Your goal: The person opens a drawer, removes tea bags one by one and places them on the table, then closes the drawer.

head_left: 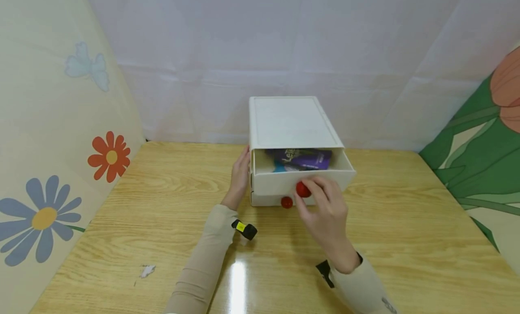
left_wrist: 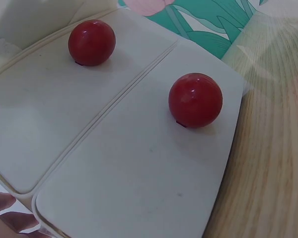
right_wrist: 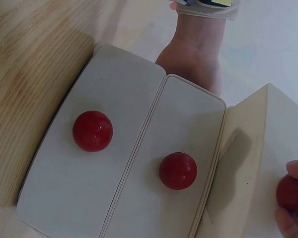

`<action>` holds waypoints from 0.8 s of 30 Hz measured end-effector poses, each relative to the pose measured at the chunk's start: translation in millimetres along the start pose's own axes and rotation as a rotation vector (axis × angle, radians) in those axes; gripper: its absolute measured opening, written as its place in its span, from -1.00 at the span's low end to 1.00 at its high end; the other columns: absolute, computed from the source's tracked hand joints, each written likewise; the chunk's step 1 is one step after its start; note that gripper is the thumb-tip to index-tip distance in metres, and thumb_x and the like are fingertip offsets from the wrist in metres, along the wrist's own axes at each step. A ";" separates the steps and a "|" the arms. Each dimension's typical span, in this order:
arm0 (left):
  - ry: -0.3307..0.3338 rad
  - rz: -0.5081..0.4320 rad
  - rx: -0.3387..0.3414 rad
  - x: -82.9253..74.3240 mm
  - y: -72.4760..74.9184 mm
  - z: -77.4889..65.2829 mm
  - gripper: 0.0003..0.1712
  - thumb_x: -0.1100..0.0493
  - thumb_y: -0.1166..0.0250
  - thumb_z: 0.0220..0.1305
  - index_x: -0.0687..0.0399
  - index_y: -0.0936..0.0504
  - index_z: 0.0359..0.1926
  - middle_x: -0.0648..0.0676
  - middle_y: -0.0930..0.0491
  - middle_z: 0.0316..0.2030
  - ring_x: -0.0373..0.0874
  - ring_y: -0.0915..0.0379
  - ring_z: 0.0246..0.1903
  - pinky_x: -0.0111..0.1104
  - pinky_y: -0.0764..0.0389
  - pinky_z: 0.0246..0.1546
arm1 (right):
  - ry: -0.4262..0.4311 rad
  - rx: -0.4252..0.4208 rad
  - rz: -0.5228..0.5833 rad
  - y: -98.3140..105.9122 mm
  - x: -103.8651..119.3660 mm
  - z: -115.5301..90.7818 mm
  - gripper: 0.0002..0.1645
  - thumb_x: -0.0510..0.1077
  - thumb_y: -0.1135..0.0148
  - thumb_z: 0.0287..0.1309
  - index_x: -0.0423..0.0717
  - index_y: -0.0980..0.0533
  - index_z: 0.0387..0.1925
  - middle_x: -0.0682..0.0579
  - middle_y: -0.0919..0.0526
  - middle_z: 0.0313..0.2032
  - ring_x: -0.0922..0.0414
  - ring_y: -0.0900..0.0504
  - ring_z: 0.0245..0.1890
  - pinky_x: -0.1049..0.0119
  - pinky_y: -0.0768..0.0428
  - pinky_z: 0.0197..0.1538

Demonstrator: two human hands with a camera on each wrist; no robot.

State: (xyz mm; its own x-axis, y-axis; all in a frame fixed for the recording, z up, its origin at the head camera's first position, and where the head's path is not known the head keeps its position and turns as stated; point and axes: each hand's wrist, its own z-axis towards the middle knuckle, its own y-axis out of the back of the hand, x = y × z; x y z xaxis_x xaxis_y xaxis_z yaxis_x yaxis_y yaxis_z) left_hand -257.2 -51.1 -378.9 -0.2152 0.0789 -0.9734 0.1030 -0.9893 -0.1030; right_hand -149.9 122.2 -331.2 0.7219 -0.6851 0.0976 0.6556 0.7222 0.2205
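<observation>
A white drawer cabinet stands on the table, its top drawer pulled partly out. My right hand pinches that drawer's red round knob between thumb and fingers. Against the cabinet's left side rests my left hand, its fingers partly hidden by the wall. Inside the drawer lie a purple packet with white lettering and something blue. Two lower drawers are closed in the right wrist view, each with a red knob, the middle one and the bottom one.
The wooden table carries a small pale patch at its front left. A white cloth hangs behind the cabinet. Panels with printed flowers stand on the left and right.
</observation>
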 end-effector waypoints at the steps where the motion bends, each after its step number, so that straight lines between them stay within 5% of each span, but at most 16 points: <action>1: 0.000 0.001 0.001 -0.3 0.0 -0.2 -0.43 0.04 0.15 0.39 0.22 -0.19 0.32 0.11 -0.21 0.28 -0.09 -0.14 0.22 -0.25 -0.23 0.19 | 0.003 0.000 0.000 0.5 0.4 -0.1 -0.73 -0.23 -0.26 -0.17 -0.35 -0.56 -0.37 -0.22 -0.56 -0.36 -0.07 -0.49 -0.38 0.11 -0.53 -0.41; 17: 0.016 -0.014 0.027 0.1 1.1 0.6 -0.43 0.02 0.17 0.41 0.19 -0.16 0.34 0.09 -0.14 0.31 -0.10 -0.02 0.27 -0.26 -0.11 0.25 | 0.018 0.010 -0.007 9.5 8.1 -1.1 -0.66 -0.08 -0.14 0.10 -0.35 -0.55 -0.41 -0.21 -0.55 -0.38 -0.06 -0.48 -0.39 0.15 -0.52 -0.40; 24: 0.029 -0.046 0.034 -1.7 0.7 -0.6 -0.44 0.02 0.16 0.42 0.15 -0.14 0.35 0.08 -0.10 0.33 -0.10 0.03 0.29 -0.26 -0.06 0.26 | 0.027 -0.006 -0.011 13.3 11.7 -1.0 -0.70 -0.12 -0.16 0.04 -0.34 -0.56 -0.43 -0.20 -0.56 -0.40 -0.06 -0.49 -0.40 0.19 -0.50 -0.38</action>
State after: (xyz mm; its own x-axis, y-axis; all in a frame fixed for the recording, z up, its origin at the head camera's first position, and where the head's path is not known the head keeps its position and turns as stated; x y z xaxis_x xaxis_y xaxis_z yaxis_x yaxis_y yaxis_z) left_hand -256.2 -51.8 -377.5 -0.1909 0.1272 -0.9733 0.0602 -0.9882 -0.1410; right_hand -132.6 123.9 -328.1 0.7205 -0.6900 0.0692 0.6644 0.7155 0.2158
